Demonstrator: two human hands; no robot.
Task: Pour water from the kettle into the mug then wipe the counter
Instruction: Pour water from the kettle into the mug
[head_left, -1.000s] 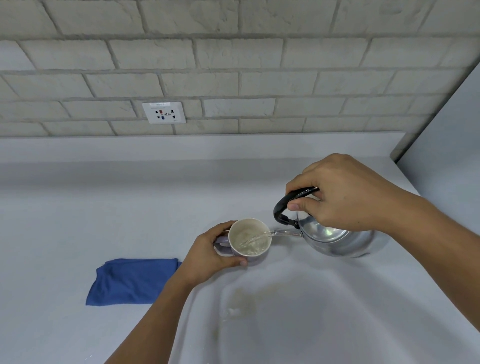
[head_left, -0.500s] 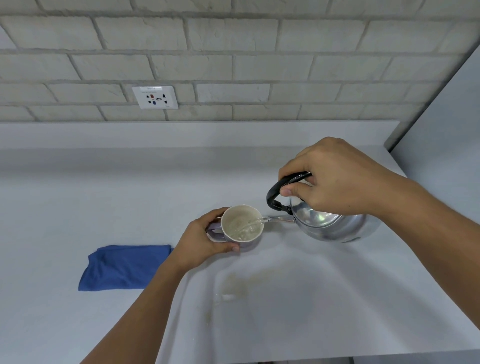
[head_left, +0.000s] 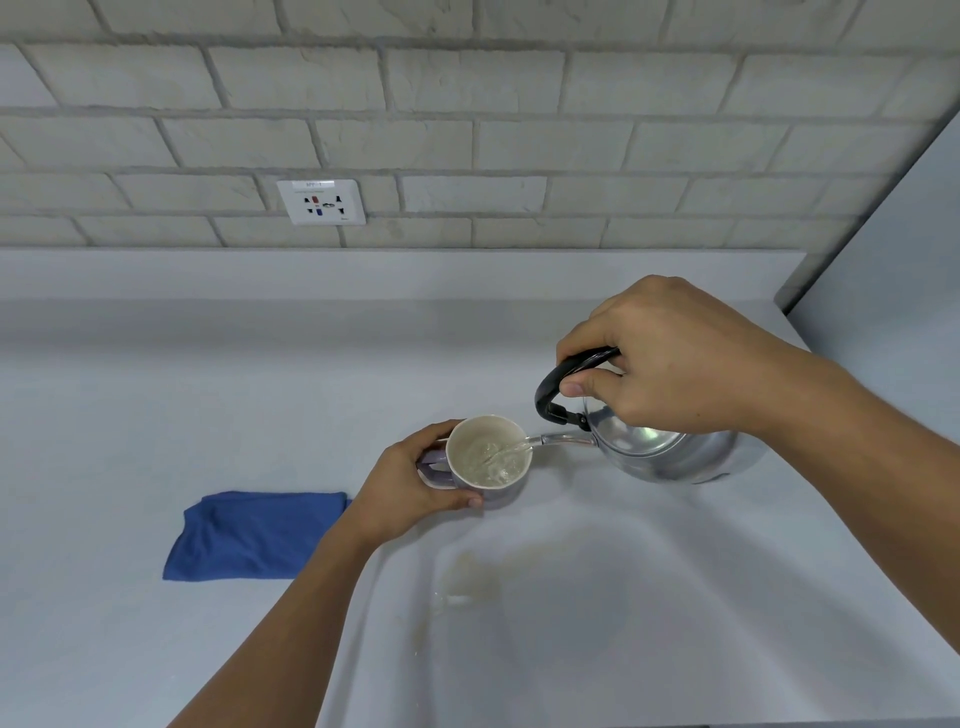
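Observation:
A shiny metal kettle (head_left: 670, 452) with a black handle is tilted to the left above the white counter (head_left: 156, 405). My right hand (head_left: 670, 358) grips its handle from above. Water runs from the spout into a pale mug (head_left: 488, 457) with a lilac outside, which stands on the counter and holds water. My left hand (head_left: 405, 493) is wrapped around the mug's handle side. A folded blue cloth (head_left: 254, 535) lies flat to the left of my left wrist.
A yellowish wet stain (head_left: 467, 571) marks the counter in front of the mug. A brick wall with a white power socket (head_left: 321, 201) runs along the back. A grey panel (head_left: 893, 291) closes off the right side.
The view has shifted slightly, so everything sits a little differently in frame. Pouring goes on and the water in the mug stands higher. Both hands keep their grips.

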